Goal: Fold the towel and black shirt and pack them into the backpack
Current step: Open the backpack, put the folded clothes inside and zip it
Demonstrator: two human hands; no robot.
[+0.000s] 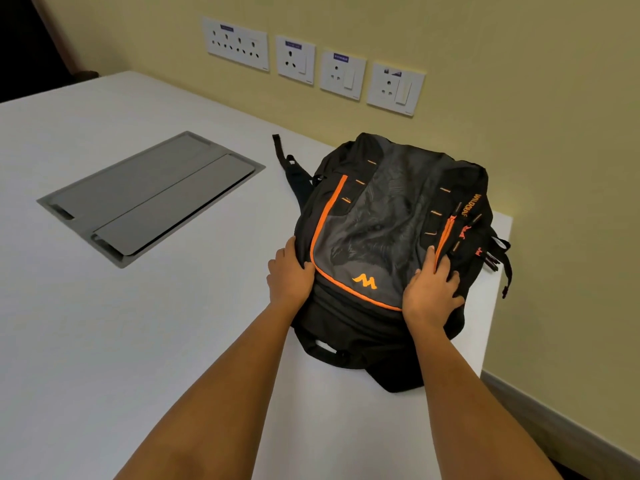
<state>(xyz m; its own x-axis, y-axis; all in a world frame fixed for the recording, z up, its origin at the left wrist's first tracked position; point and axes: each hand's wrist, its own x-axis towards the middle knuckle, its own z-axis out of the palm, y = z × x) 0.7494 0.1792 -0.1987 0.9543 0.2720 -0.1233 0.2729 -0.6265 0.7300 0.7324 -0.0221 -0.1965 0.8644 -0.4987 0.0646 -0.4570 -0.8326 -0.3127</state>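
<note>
Now the black-and-orange backpack (388,216) lies at the white table (138,323)'s right corner, left hand (291,275) gripping its side, right hand (431,292) pressing it with fingers (443,268) spread. Neither towel nor black shirt is in view. A hard shove could slide the pack off the edge.

Soft, even indoor light — faint shadow round the backpack (381,220) on the bench (104,323); dark upper-left corner; wide-angle bowing at edges; mild overall softness.

Orange "WILDCRAF…", probably Wildcraft, on backpack (388,220) side, orange M-like logo (364,280) on front
</note>
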